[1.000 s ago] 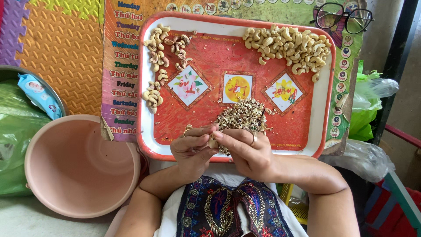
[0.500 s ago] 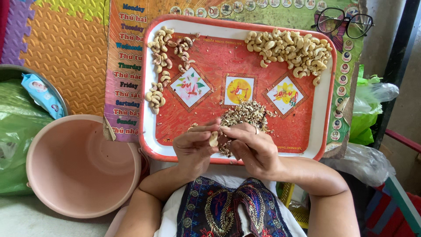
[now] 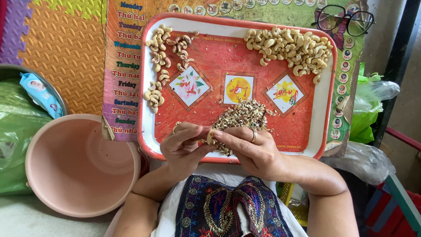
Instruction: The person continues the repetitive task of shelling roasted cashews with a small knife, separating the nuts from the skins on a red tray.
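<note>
Head view: we find our left hand [image 3: 182, 147] and right hand [image 3: 247, 151] pressed together over the near edge of the red tray [image 3: 322, 109], fingertips pinching a single cashew nut [image 3: 211, 136] between them. We judge the hands sit low and close so that loosened skin drops onto the heap of husk flakes [image 3: 243, 116] directly beneath. Pale peeled cashews [image 3: 289, 46] are banked in the far right corner, and darker, still-skinned nuts [image 3: 162, 61] trail down the left side, which keeps the two lots well apart. A pink bucket [image 3: 81, 166] stands just beside the tray on our left. Spectacles [image 3: 344, 19] lie beyond the far rim, away from the husk heap.
</note>
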